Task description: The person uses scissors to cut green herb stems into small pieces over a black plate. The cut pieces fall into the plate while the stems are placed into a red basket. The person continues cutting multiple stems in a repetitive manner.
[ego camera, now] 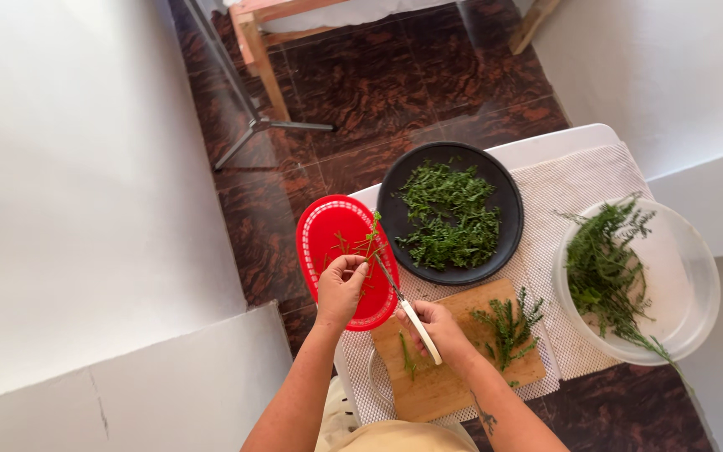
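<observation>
Over the red basket (332,234), the left hand (340,285) pinches a thin herb sprig (371,238) near its base. Just beside it, the right hand (435,328) is closed on a white-handled knife (416,322), blade seemingly touching the stem. Light and limp, the sprig likely bruises easily; the firmer lower stem is best gripped.

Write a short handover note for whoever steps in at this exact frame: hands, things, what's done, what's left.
Left hand: fingers pinch a herb sprig over the red basket, which holds bare stems.
Right hand: grips a white-handled knife, blade up against the sprig.
Done: picked leaves fill the black plate.
Left: sprigs on the cutting board and a bunch in the clear bowl.
</observation>
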